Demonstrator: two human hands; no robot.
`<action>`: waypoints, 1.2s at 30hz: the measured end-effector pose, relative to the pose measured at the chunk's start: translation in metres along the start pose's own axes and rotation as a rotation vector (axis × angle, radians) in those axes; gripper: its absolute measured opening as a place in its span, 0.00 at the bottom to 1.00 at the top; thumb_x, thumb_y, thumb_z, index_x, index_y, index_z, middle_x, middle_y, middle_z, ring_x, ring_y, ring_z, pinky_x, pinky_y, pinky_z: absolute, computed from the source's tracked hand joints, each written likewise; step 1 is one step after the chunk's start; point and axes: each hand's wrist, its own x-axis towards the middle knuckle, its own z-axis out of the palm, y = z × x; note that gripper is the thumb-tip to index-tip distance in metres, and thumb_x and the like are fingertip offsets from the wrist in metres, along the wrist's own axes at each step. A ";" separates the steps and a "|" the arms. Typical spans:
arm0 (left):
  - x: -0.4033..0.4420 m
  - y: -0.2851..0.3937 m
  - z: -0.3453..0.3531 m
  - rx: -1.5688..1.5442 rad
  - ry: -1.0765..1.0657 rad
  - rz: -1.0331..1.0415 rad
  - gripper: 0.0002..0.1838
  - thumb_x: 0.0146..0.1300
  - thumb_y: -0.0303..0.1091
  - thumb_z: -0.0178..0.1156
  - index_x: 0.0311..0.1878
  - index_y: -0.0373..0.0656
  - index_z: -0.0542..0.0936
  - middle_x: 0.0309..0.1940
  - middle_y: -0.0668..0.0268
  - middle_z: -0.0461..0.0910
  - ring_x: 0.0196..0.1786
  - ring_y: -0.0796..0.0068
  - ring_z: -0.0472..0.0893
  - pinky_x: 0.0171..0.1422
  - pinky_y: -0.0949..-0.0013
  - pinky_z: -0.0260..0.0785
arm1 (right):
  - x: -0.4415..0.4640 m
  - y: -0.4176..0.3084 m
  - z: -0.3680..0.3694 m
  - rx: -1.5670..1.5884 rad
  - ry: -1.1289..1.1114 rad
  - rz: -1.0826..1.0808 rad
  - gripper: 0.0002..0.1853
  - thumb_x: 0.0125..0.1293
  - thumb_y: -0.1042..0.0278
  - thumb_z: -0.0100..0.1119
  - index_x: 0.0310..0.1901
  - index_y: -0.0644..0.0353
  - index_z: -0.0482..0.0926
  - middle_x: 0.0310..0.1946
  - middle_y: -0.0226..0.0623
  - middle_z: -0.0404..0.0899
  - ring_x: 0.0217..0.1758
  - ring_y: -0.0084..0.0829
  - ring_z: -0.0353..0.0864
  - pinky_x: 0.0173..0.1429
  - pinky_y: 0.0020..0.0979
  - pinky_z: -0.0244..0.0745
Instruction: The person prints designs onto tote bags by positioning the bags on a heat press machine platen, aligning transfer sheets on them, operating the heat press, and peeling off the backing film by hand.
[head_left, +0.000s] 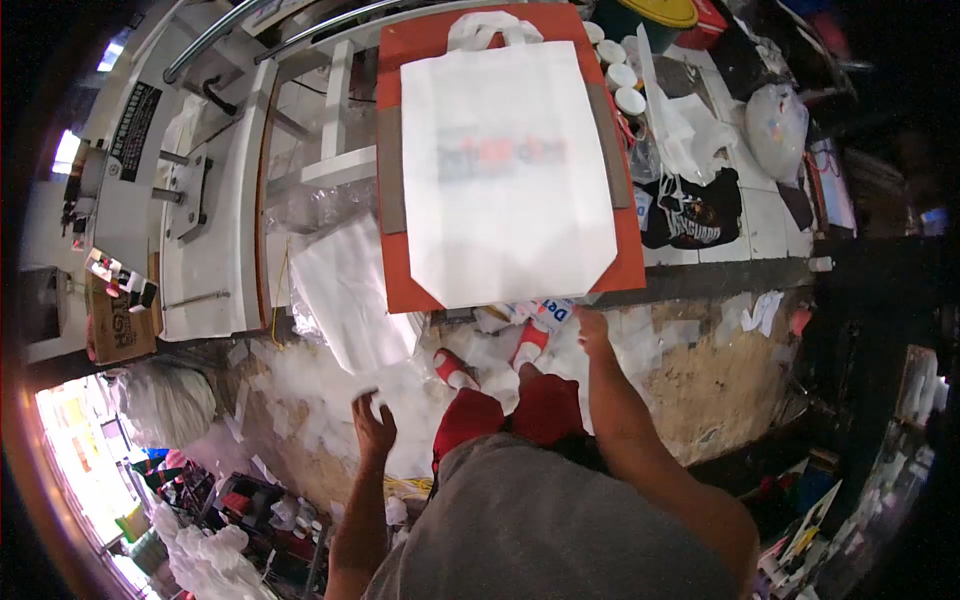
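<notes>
A white tote bag (510, 220) with a loop handle lies flat on a red-orange board (622, 262). Faint dark and red lettering shows on the bag, and its two lower corners are cut at a slant. My right hand (592, 332) is just below the board's near right edge; how its fingers are closed is not clear, nor whether they touch the board. Lower left, my left hand (374, 424) hangs in the air with thumb and fingers apart, holding nothing I can see. Closest to it is a pile of white bags (352, 300) left of the board.
A white machine frame (215, 220) with metal bars stands on the left. Right of the board are several white-lidded jars (622, 76), a black printed cloth (705, 212) and a filled plastic bag (776, 122). A cardboard box (122, 325) sits far left.
</notes>
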 end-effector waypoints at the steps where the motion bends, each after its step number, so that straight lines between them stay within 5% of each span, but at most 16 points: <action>1: -0.023 -0.014 0.003 -0.011 -0.088 -0.057 0.18 0.60 0.24 0.58 0.54 0.35 0.75 0.49 0.47 0.75 0.54 0.48 0.75 0.62 0.53 0.69 | -0.006 -0.001 0.013 0.004 0.000 0.007 0.22 0.57 0.45 0.72 0.41 0.53 0.77 0.29 0.29 0.77 0.24 0.32 0.70 0.28 0.36 0.67; 4: -0.064 -0.026 -0.003 -0.075 -0.273 -0.096 0.13 0.61 0.25 0.61 0.50 0.39 0.79 0.44 0.52 0.81 0.47 0.50 0.80 0.56 0.56 0.74 | -0.003 0.006 0.033 0.059 -0.126 0.177 0.20 0.56 0.52 0.71 0.43 0.55 0.77 0.31 0.32 0.78 0.26 0.34 0.75 0.29 0.37 0.71; 5: -0.074 -0.030 -0.004 -0.093 -0.305 -0.062 0.13 0.61 0.26 0.61 0.49 0.40 0.80 0.44 0.53 0.82 0.47 0.51 0.81 0.56 0.57 0.75 | 0.000 0.004 0.034 -0.007 0.041 0.009 0.20 0.56 0.57 0.70 0.45 0.59 0.76 0.29 0.35 0.78 0.25 0.35 0.76 0.32 0.40 0.74; 7: -0.072 -0.026 0.002 -0.092 -0.361 0.012 0.12 0.61 0.27 0.63 0.48 0.39 0.80 0.44 0.53 0.83 0.50 0.51 0.82 0.59 0.55 0.74 | 0.024 0.020 0.024 -0.472 0.350 -0.736 0.17 0.56 0.61 0.68 0.41 0.63 0.76 0.28 0.42 0.79 0.24 0.40 0.79 0.34 0.43 0.77; 10: -0.023 0.050 0.010 -0.109 -0.476 0.212 0.21 0.58 0.29 0.65 0.56 0.40 0.77 0.54 0.50 0.79 0.60 0.48 0.76 0.66 0.53 0.70 | -0.123 -0.065 -0.025 -0.603 0.344 -1.011 0.12 0.54 0.65 0.66 0.35 0.64 0.77 0.29 0.47 0.80 0.29 0.46 0.81 0.38 0.45 0.78; 13: 0.030 0.173 0.015 -0.283 -0.455 0.442 0.35 0.57 0.32 0.67 0.68 0.41 0.68 0.61 0.46 0.73 0.67 0.46 0.70 0.71 0.53 0.65 | -0.227 -0.099 -0.063 -0.974 -0.137 -1.066 0.07 0.54 0.71 0.63 0.36 0.58 0.82 0.35 0.45 0.81 0.41 0.50 0.81 0.47 0.46 0.78; 15: 0.051 0.227 0.027 -0.241 -0.459 0.635 0.40 0.56 0.33 0.68 0.72 0.40 0.63 0.57 0.45 0.77 0.62 0.45 0.75 0.67 0.50 0.69 | -0.284 -0.137 -0.068 -1.350 -0.420 -0.952 0.14 0.56 0.74 0.60 0.45 0.57 0.84 0.43 0.47 0.80 0.47 0.49 0.80 0.53 0.47 0.77; 17: 0.073 0.273 0.016 -0.188 -0.813 0.569 0.40 0.60 0.34 0.66 0.73 0.40 0.60 0.48 0.45 0.82 0.53 0.44 0.82 0.59 0.48 0.74 | -0.332 -0.174 -0.079 -1.242 -0.488 -1.162 0.17 0.56 0.76 0.59 0.49 0.60 0.81 0.45 0.50 0.79 0.50 0.51 0.80 0.55 0.48 0.76; 18: 0.083 0.295 0.008 -0.172 -0.771 0.521 0.31 0.63 0.34 0.62 0.68 0.38 0.67 0.38 0.47 0.85 0.41 0.44 0.85 0.49 0.49 0.77 | -0.350 -0.193 -0.086 -1.245 -0.474 -1.178 0.17 0.56 0.76 0.59 0.49 0.60 0.81 0.45 0.50 0.79 0.50 0.51 0.80 0.55 0.48 0.76; 21: 0.137 0.308 -0.014 -0.280 -0.629 0.710 0.19 0.66 0.33 0.60 0.58 0.35 0.76 0.33 0.49 0.85 0.36 0.53 0.87 0.45 0.54 0.79 | -0.377 -0.248 -0.103 -1.084 -0.392 -1.260 0.17 0.57 0.76 0.61 0.51 0.63 0.77 0.48 0.51 0.79 0.54 0.51 0.78 0.57 0.46 0.75; 23: 0.176 0.298 -0.017 -0.496 -0.676 0.387 0.12 0.68 0.29 0.60 0.53 0.40 0.79 0.36 0.56 0.86 0.38 0.65 0.86 0.45 0.62 0.79 | -0.375 -0.270 -0.119 -0.626 -0.005 -1.616 0.23 0.59 0.69 0.66 0.56 0.64 0.74 0.50 0.51 0.78 0.57 0.49 0.77 0.62 0.46 0.71; 25: 0.222 0.277 -0.009 -0.554 -0.409 0.312 0.10 0.71 0.28 0.57 0.53 0.37 0.78 0.36 0.61 0.86 0.34 0.77 0.84 0.39 0.70 0.79 | -0.363 -0.284 -0.130 -0.474 0.089 -1.607 0.21 0.61 0.69 0.65 0.55 0.63 0.74 0.51 0.51 0.77 0.57 0.49 0.76 0.63 0.46 0.71; 30: 0.297 0.272 -0.004 -0.795 -0.049 0.032 0.13 0.70 0.29 0.57 0.52 0.30 0.77 0.37 0.56 0.86 0.31 0.72 0.87 0.32 0.71 0.81 | -0.296 -0.301 -0.104 -0.268 0.254 -1.566 0.20 0.63 0.72 0.62 0.56 0.64 0.74 0.54 0.52 0.75 0.59 0.53 0.74 0.66 0.47 0.68; 36: 0.338 0.276 0.018 -0.607 0.050 -0.072 0.15 0.65 0.31 0.62 0.49 0.28 0.80 0.31 0.53 0.86 0.29 0.64 0.88 0.35 0.66 0.81 | -0.234 -0.326 -0.048 -0.477 0.201 -1.685 0.24 0.61 0.71 0.62 0.58 0.69 0.73 0.62 0.54 0.69 0.67 0.53 0.67 0.72 0.48 0.63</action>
